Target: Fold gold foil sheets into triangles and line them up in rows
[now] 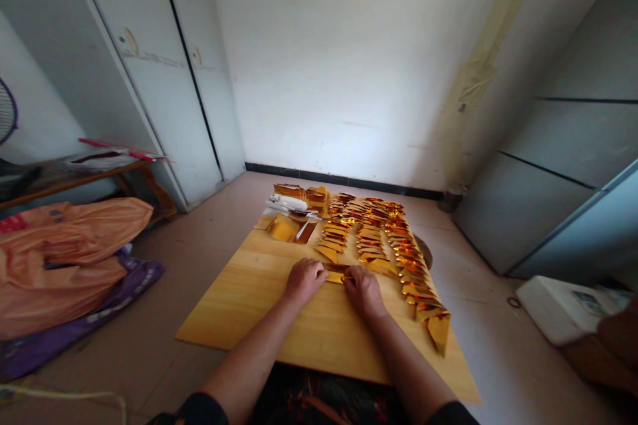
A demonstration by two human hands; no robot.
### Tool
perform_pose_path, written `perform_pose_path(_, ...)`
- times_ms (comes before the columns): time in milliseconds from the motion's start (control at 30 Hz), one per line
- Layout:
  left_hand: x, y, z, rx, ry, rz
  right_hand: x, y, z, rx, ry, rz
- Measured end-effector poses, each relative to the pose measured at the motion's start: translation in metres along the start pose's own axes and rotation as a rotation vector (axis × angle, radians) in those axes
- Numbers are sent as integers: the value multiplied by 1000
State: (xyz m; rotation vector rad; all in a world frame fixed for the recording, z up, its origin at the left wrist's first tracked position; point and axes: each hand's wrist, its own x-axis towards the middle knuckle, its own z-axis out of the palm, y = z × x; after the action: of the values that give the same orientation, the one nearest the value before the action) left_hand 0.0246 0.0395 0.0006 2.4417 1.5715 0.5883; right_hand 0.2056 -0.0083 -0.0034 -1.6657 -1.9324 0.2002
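Note:
A sheet of gold foil paper (335, 274) lies near the middle of the wooden board, stretched between my two hands. My left hand (306, 277) is closed on its left end, and my right hand (363, 289) grips the right end with curled fingers. Just beyond them stand rows of folded gold foil pieces (369, 239), overlapping one another. Along the board's right side another row (411, 272) runs toward me, ending in a pointed piece (438, 332). Left of the rows lies a flat stack of gold sheets (285, 228).
The wooden board (234, 299) serves as the work surface. White wrapping (286, 203) and bundled gold paper (316, 199) sit at its far edge. On the left floor are orange and purple bags (74, 265), before a grey cabinet (164, 80). A white foam box (558, 309) stands right.

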Motion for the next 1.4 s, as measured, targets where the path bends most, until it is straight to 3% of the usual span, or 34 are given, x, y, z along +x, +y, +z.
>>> perform_pose_path(600,-2,3,0,33,12,18,1,-7,-4,-153,-12,7)
perform_pose_path(900,-2,7,-3,72,-4,10,4,-6,-2,-216,-80,44)
perform_pose_path(1133,-4,10,-7,108,-26,8,1,-7,0,-178,-13,78)
perform_pose_path(1267,-6,11,-8,134,-11,16,-1,-8,-2,-185,48,-11)
perform_pose_path(1400,-6,12,-6,161,32,79,-1,-11,0,-280,-18,-109)
